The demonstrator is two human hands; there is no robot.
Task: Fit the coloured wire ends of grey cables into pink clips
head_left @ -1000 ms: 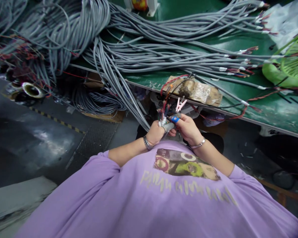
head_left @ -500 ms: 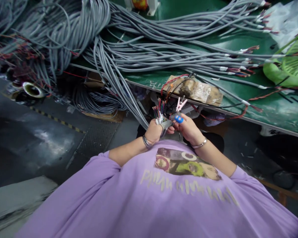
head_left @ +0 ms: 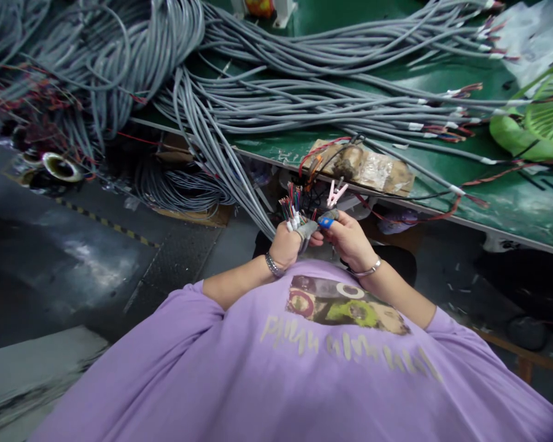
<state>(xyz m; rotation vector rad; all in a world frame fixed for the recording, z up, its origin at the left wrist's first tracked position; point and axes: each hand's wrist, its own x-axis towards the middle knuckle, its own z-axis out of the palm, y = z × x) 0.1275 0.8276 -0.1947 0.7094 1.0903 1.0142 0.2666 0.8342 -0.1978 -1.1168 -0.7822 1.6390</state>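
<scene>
My left hand (head_left: 286, 244) is closed round the ends of several grey cables (head_left: 251, 205), which hang down to it from the bench. Thin coloured wires (head_left: 295, 199) with bare tips and white sleeves stand up out of this fist. A grey cover wraps the left thumb. Close beside it, my right hand (head_left: 352, 242) is closed in a pinch, with blue tape (head_left: 325, 223) round the thumb and a grey cover on a finger. Its fingertips almost meet the left thumb, near a short reddish wire end (head_left: 314, 215). What the pinch holds is too small to tell.
Long bundles of grey cable (head_left: 313, 104) lie across the green bench (head_left: 516, 202). A taped cardboard block (head_left: 373, 169) with a pink clip (head_left: 336, 193) sits at its front edge. A green basket (head_left: 516, 135) stands at the right. Coiled cable (head_left: 179, 190) lies in a box below.
My right thumb has shifted slightly left and down, and the right fingers have turned. The wire tips in my left hand have tilted a little leftward. The left grip stays closed.
</scene>
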